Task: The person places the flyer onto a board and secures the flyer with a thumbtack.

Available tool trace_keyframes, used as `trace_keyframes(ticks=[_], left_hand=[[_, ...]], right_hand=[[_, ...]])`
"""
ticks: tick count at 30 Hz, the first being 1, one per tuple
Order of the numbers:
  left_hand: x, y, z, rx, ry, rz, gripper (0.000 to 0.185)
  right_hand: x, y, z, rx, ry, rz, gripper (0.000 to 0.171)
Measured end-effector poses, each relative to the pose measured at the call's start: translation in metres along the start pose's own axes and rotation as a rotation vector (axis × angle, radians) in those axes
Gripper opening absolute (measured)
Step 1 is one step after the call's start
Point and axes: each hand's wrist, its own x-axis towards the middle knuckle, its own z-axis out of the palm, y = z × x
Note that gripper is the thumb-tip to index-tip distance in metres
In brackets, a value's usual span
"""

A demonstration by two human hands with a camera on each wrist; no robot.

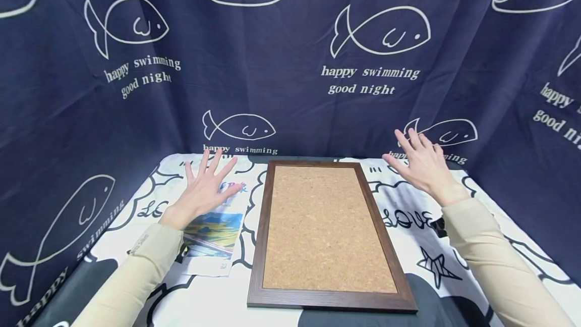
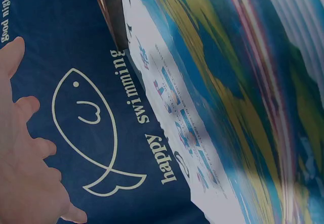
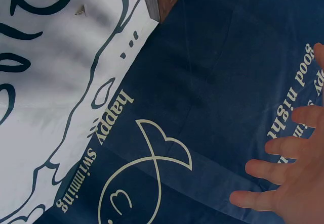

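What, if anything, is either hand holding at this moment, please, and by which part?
Nothing is held: the left hand hovers spread above the printed picture, and the right hand is spread open too.

Cork board fills table centre, low dark frame raised all round. Poster lies flat just left of board, under left hand; strip of cloth between poster and frame narrow. Right of board, table cloth wide and bare, right hand above it. Curtain walls far, left and right sides close to table edge; near side open.
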Motion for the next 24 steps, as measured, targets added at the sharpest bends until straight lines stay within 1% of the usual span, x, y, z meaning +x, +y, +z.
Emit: trace_keyframes(ticks=[5, 8, 10, 12, 14, 17, 21, 24], left_hand=[[-0.005, -0.005, -0.004, -0.006, -0.024, -0.028, 0.076], [-0.013, -0.009, -0.008, -0.037, -0.057, -0.071, 0.073], [-0.021, -0.012, -0.011, -0.061, -0.084, -0.107, 0.072], [-0.032, -0.015, -0.014, -0.070, -0.114, -0.146, 0.073], [-0.044, -0.019, -0.016, -0.058, -0.138, -0.183, 0.075], [-0.063, -0.025, -0.018, -0.013, -0.146, -0.232, 0.077], [-0.088, -0.036, -0.021, 0.029, -0.150, -0.289, 0.079], [-0.106, -0.046, -0.024, 0.028, -0.195, -0.348, 0.083]], right_hand=[[0.000, -0.001, -0.001, -0.008, 0.008, -0.018, 0.078], [0.000, -0.001, -0.001, -0.012, 0.026, -0.035, 0.077], [0.000, 0.000, 0.000, -0.008, 0.029, -0.044, 0.077], [0.000, 0.000, 0.001, -0.012, 0.014, -0.053, 0.077], [-0.001, 0.001, 0.003, -0.013, -0.016, -0.056, 0.077], [-0.005, 0.002, 0.006, -0.024, -0.071, -0.066, 0.072], [-0.012, 0.006, 0.012, -0.031, -0.136, -0.124, 0.052], [-0.017, 0.010, 0.018, 0.006, -0.195, -0.172, 0.037]])
